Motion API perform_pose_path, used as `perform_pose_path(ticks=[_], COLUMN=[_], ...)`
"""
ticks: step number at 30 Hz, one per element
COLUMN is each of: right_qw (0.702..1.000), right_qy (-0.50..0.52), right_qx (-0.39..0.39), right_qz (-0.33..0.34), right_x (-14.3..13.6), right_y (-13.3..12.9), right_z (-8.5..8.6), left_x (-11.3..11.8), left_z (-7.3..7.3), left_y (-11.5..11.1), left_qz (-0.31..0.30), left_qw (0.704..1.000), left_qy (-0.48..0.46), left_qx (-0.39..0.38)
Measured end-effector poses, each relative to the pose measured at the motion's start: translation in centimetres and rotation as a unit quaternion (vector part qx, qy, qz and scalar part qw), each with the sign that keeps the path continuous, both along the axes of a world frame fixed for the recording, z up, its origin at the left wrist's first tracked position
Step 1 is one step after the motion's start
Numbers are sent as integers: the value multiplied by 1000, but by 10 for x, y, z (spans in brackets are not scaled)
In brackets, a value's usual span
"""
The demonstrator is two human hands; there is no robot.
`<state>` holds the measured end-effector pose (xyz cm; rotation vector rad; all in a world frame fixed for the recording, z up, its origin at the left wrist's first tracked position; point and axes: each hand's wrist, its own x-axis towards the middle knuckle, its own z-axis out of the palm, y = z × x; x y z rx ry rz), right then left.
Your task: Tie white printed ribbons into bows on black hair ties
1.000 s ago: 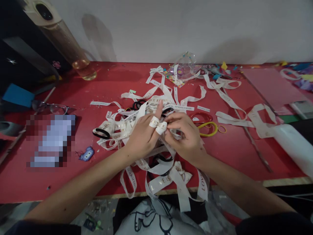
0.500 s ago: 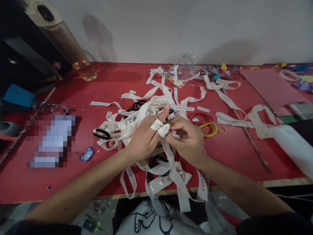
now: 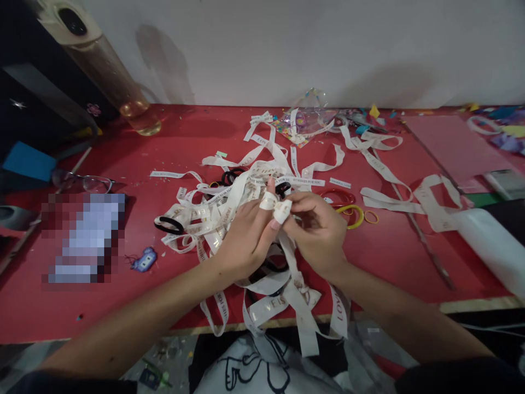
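Over a tangled heap of printed white ribbon (image 3: 262,175), my left hand (image 3: 246,235) has a ribbon bow (image 3: 281,210) wrapped around its raised index finger, with the thumb pressed against the bow. The fingers of my right hand (image 3: 318,227) pinch the bow's right side. A long ribbon tail hangs down from it between my hands toward the table's front edge. Behind my hands a black hair tie (image 3: 283,189) shows in part. Another black hair tie (image 3: 169,225) lies at the left of the heap.
Yellow-handled scissors (image 3: 353,217) and a red loop lie right of my hands. A phone (image 3: 88,238), glasses (image 3: 84,181) and a small purple object (image 3: 144,259) are at left, a tall bottle (image 3: 110,71) behind. A stick (image 3: 422,241) and a white roll (image 3: 488,251) lie at right.
The bow has tilted and shifted slightly right. My left thumb has come up against it, and the left index finger has moved a little left and down.
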<state>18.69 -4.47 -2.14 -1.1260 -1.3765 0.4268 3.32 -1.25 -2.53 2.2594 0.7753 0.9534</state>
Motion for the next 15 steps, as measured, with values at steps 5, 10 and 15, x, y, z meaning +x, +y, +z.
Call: perform_pose_path(ticks=[5,10,15], right_qw=[997,995,988], right_qy=[61,73,64], right_qx=[1,-11,-9], right_qz=[-37,62,137], right_x=[3,8,13], right_y=[9,11,13], right_z=[0,-5,-8], left_x=[-4,-13,-18], left_z=[9,18,17], left_y=[4,26,41], left_qz=[47,22,-64], left_qw=[994,987,991], left_qy=[-52,-101,-34], left_qx=[80,123,110])
